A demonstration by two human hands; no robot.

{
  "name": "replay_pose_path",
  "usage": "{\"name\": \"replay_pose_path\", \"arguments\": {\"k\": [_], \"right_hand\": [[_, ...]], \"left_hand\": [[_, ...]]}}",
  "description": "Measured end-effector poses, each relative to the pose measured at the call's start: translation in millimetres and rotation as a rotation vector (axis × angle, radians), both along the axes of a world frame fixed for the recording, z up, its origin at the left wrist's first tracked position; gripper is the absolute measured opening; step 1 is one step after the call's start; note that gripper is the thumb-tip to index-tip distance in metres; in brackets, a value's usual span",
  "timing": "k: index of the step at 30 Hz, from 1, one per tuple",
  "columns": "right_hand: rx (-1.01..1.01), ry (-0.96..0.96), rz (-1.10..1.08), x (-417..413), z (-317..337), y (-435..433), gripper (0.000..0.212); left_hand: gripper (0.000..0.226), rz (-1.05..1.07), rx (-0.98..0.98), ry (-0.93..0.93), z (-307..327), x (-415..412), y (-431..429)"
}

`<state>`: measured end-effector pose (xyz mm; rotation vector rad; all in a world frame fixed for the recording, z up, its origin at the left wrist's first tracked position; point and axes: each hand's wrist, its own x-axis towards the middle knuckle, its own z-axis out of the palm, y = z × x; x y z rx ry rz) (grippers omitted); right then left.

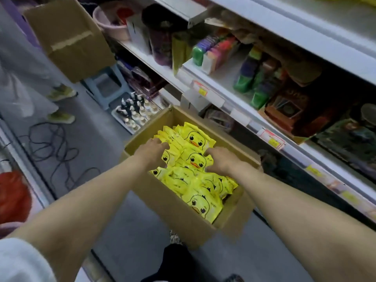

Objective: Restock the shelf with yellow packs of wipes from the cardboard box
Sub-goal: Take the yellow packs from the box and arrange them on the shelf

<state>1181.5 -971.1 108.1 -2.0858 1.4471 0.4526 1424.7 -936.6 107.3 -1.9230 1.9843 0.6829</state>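
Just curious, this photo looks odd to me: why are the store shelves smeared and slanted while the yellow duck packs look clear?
All in the head view: the yellow duck-printed plastic packs of wipes in the open brown cardboard box are brightest and fairly sharp; the white metal shelves are streaked by motion blur, with the lower tiers in shadow; the wide-angle lens slants the shelf edges.
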Motion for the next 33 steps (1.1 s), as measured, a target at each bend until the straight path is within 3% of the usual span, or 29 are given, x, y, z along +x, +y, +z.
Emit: {"name": "replay_pose_path", "arguments": {"k": [7,15,20,26,33], "right_hand": [[0.154,-0.016,-0.241,13,-86,-29,0.066],[0.127,0.021,-0.373,13,-146,-57,0.069],[0.091,0.026,-0.411,17,-165,-60,0.066],[0.099,0.133,-0.325,34,-175,-58,0.056],[0.141,0.152,-0.350,51,-183,-48,0.049]], "left_hand": [[0.071,-0.096,0.103,-0.019,-86,25,-59],[0.068,-0.138,0.107,-0.023,-155,34,-96],[0.070,-0.113,0.073,-0.003,-171,43,-101],[0.069,-0.226,0.084,-0.166,-179,46,-103],[0.039,-0.220,0.079,-0.249,-180,43,-94]]}}
